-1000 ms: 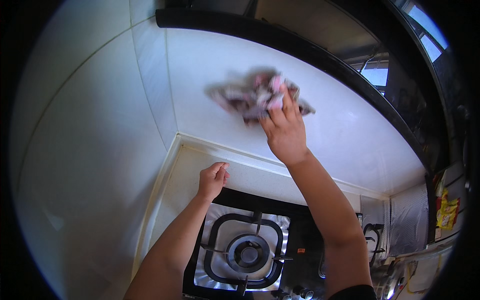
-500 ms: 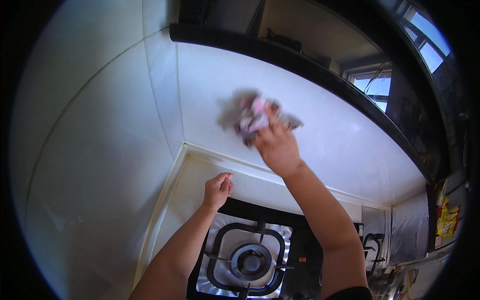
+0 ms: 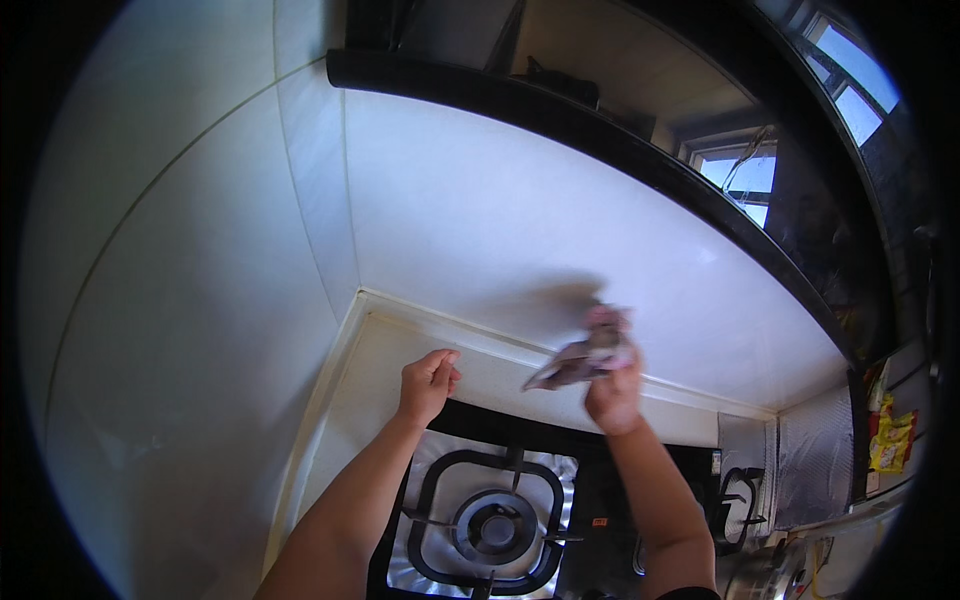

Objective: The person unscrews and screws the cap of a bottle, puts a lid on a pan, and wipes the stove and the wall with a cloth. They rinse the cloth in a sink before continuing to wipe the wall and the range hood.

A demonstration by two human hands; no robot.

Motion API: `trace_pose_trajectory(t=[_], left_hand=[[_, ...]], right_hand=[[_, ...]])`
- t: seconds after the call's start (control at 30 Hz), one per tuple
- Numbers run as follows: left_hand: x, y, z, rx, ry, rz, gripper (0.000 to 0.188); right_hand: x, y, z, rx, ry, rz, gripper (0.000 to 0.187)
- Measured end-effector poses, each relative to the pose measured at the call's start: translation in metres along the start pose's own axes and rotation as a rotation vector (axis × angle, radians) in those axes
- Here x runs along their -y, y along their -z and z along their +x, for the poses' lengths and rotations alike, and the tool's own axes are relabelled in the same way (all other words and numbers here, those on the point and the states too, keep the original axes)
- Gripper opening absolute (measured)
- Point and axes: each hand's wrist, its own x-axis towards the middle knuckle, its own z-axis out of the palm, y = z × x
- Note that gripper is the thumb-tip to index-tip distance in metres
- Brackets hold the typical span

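Note:
A crumpled pink and grey cloth (image 3: 600, 346) is gripped in my right hand (image 3: 614, 394), near the lower edge of the white backsplash wall (image 3: 480, 200). One corner of the cloth hangs out to the left, and part of my right hand is hidden behind it. Curled closed, my left hand (image 3: 428, 386) hovers over the pale counter strip (image 3: 385, 375) behind the gas stove (image 3: 650, 465). I see nothing in its fingers. Below the left hand lies the stove's left burner (image 3: 497, 527) with its black pan support.
A dark range hood (image 3: 560, 95) with a curved black lip overhangs the wall. Tiled wall (image 3: 180, 350) closes off the left side. At the right are a second pan support (image 3: 740, 500), a silvery foil panel (image 3: 815, 465), yellow packets (image 3: 893, 440) and a metal pot (image 3: 765, 575).
My right hand has come down and to the right with the cloth, from mid-wall to near its bottom edge. The left hand stays closed in nearly the same place.

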Motion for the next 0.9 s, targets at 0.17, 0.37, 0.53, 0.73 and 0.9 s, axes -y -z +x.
trace_pose_trajectory(t=[0.17, 0.37, 0.53, 0.73, 0.9], left_hand=[[-0.002, 0.000, -0.002, 0.006, -0.009, 0.029, 0.020], [0.003, -0.004, 0.000, 0.009, -0.032, 0.013, 0.020], [-0.048, -0.005, 0.017, -0.213, -0.664, 0.455, 0.013], [-0.148, 0.002, 0.048, -0.156, -0.880, 0.986, 0.006], [-0.153, -0.003, 0.052, -0.065, -0.747, 1.212, 0.012]], right_hand=[[-0.056, 0.048, 0.056, -0.291, -0.089, -0.286, 0.044], [-0.025, -0.037, 0.084, -0.104, 0.288, -0.200, 0.022], [-0.030, -0.016, 0.088, 0.072, 0.491, -0.149, 0.023], [-0.031, 0.022, 0.151, -0.174, 0.225, -0.281, 0.030], [-0.008, -0.052, 0.092, 0.396, 0.258, 0.067, 0.014]])
